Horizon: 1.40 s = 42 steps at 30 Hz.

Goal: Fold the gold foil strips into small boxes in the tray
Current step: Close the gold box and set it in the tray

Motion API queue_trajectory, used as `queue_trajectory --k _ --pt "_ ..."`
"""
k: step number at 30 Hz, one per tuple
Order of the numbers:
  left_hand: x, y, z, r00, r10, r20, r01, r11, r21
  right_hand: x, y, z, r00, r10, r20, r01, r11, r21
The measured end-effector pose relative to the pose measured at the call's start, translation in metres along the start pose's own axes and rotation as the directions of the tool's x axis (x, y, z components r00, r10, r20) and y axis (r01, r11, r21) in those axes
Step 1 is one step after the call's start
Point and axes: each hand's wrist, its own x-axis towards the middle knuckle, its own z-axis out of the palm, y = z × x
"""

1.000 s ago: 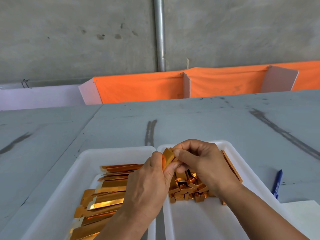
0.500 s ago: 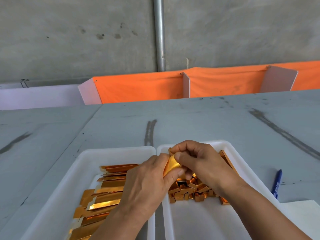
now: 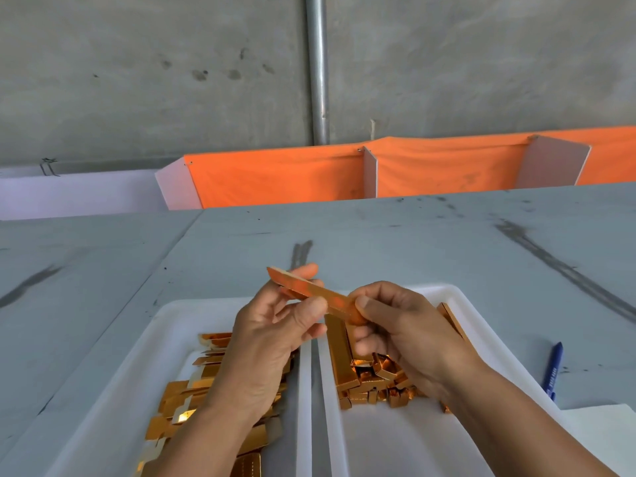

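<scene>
Both hands hold one gold foil strip (image 3: 309,290) above the gap between two white trays. My left hand (image 3: 272,335) pinches its middle between thumb and fingers, and the strip's far end sticks out up and to the left. My right hand (image 3: 402,325) pinches the near right end. The left tray (image 3: 165,325) carries a pile of flat gold strips (image 3: 192,390), partly hidden by my left wrist. In the right tray (image 3: 461,304) lies a heap of folded gold boxes (image 3: 371,380), some long, some small, partly behind my right hand.
The trays sit side by side on a grey table (image 3: 413,235). A blue pen (image 3: 552,370) lies right of the right tray, with a white sheet (image 3: 602,428) near it. Orange cloth with white dividers (image 3: 371,173) lines the table's far edge below a concrete wall.
A second ago both hands were pressed together low over the right tray, working a small folded piece. Now they are raised and slightly apart, holding a long strip stretched between them.
</scene>
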Motion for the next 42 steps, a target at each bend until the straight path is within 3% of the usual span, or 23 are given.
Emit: queue_trajectory --k 5,7,10,16,20,24,33,36,42 --pt "-0.004 -0.001 0.003 0.999 0.005 -0.033 -0.003 0.999 0.053 -0.005 0.006 0.006 0.993 -0.091 0.075 0.114 0.903 -0.414" --pt "-0.005 0.001 0.003 0.996 0.045 -0.079 -0.026 0.973 0.228 -0.005 0.009 0.007 0.981 -0.19 0.038 0.181 0.835 -0.519" --pt "-0.009 -0.002 0.006 0.987 0.128 -0.102 -0.049 0.826 0.562 -0.006 0.009 0.005 0.936 -0.353 -0.01 0.28 0.76 -0.587" --pt "-0.009 -0.012 0.014 0.98 0.197 -0.015 -0.084 0.485 0.87 -0.01 0.009 0.01 0.874 -0.486 -0.022 0.398 0.741 -0.541" --pt "-0.01 -0.014 0.015 0.98 0.198 0.003 -0.086 0.411 0.908 -0.011 0.01 0.011 0.826 -0.563 -0.015 0.448 0.673 -0.588" --pt "-0.01 -0.015 0.019 0.977 0.215 0.017 -0.089 0.334 0.938 -0.011 0.01 0.013 0.831 -0.555 -0.035 0.413 0.658 -0.629" --pt "-0.012 -0.018 0.024 0.966 0.245 0.086 -0.135 0.19 0.972 -0.008 0.009 0.011 0.917 -0.398 -0.034 0.333 0.809 -0.485" --pt "-0.012 -0.018 0.025 0.967 0.23 0.109 -0.153 0.183 0.971 -0.009 0.008 0.008 0.92 -0.392 0.005 0.341 0.792 -0.506" --pt "-0.011 -0.02 0.024 0.968 0.238 0.073 -0.138 0.266 0.954 -0.007 0.012 0.014 0.876 -0.482 -0.015 0.372 0.693 -0.617"
